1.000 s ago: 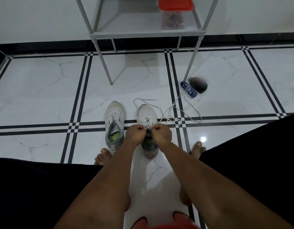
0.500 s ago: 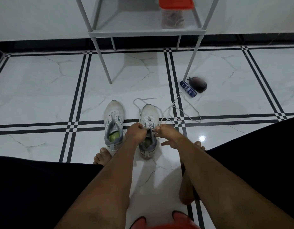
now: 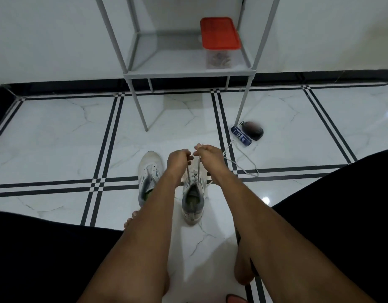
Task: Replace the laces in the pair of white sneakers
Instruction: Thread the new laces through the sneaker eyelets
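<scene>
White sneakers (image 3: 149,171) stand mid-frame, both hands (image 3: 177,158) (image 3: 207,154) pinching the lace (image 3: 192,171) taut; upper-center, a red-lidded tub (image 3: 219,43) holds small bits.

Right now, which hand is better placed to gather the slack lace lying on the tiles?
Probably the right hand: the loose lace trails on its side of the right sneaker. The left hand pinches the other end, farther away.

left hand (image 3: 177,159) pinches lace (image 3: 192,171) | right hand (image 3: 207,155) pinches lace | right sneaker (image 3: 194,193) below
</scene>
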Demonstrator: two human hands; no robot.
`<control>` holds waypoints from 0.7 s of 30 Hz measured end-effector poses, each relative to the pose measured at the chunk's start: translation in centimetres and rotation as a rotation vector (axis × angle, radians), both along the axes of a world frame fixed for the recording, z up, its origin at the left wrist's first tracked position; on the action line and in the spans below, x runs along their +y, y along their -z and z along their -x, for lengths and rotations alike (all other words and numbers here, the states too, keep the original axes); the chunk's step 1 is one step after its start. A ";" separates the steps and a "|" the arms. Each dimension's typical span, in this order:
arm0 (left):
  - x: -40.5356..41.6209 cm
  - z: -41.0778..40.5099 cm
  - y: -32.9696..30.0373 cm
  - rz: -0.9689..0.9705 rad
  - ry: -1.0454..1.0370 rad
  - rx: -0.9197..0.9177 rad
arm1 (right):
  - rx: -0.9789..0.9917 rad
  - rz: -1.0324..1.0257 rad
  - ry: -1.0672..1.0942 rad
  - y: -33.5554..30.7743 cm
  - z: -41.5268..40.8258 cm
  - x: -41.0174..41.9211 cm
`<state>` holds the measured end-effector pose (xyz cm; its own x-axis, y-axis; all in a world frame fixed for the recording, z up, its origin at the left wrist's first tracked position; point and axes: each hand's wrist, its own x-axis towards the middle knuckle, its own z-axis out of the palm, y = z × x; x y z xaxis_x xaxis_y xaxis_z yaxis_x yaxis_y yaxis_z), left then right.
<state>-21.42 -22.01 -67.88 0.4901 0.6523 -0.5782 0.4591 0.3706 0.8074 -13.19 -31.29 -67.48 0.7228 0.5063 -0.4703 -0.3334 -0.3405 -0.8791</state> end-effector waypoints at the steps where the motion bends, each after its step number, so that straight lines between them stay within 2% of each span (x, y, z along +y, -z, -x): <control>1: 0.3 -0.6 -1.1 -0.058 0.006 -0.026 | -0.039 -0.016 0.005 -0.8 -0.3 0.2; 8: 0.9 -2.5 -7.2 -0.281 0.027 -0.195 | -0.177 -0.091 0.031 -5.7 -2.0 0.7; 18: 1.6 -3.5 -12.7 -0.409 -0.004 -0.357 | -0.346 -0.205 0.025 -9.8 -2.8 2.1; 21: 1.7 -3.5 -13.8 -0.506 0.012 -0.372 | -0.400 -0.219 0.027 -10.6 -3.0 2.2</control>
